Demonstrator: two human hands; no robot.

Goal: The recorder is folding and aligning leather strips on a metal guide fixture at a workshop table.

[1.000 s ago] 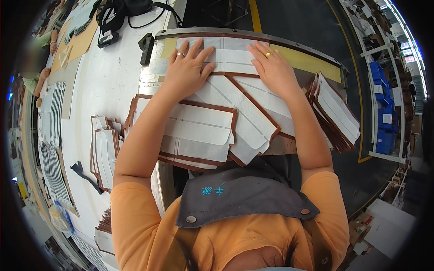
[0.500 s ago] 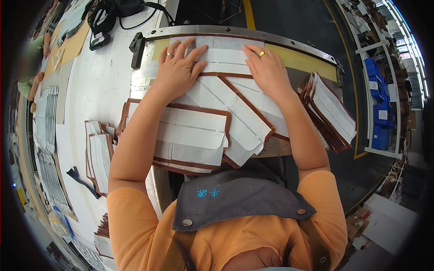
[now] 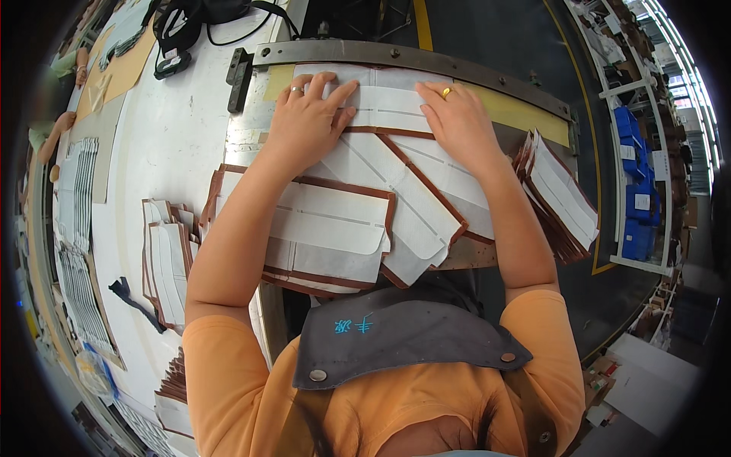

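Both hands rest on a white panel (image 3: pixel 388 97) with brown edging, whose far side runs up under a long metal bar (image 3: pixel 442 61). On its left part lies my left hand (image 3: pixel 311 118), fingers spread and slightly bent. At the right part my right hand (image 3: pixel 459 118) presses with its fingertips, fingers stretched out. Neither hand grips anything. Nearer to me, more brown-edged white panels overlap: a stack (image 3: pixel 327 221) under my left forearm and a slanted panel (image 3: pixel 411 202) between my arms. Another stack (image 3: pixel 560 190) stands tilted beyond my right forearm.
On the white table (image 3: pixel 167 129) at left lie further panel bundles (image 3: pixel 166 251), a dark strip (image 3: pixel 137 305) and a black bag (image 3: pixel 179 30). Another person's hand (image 3: pixel 67 120) shows at far left. Blue bins (image 3: pixel 640 198) sit on a rack at right.
The metal bar now covers the panel's far brown edge, which showed as a thin line before. Both hands stay on the panel, nearly in place; the whole view has shifted slightly.
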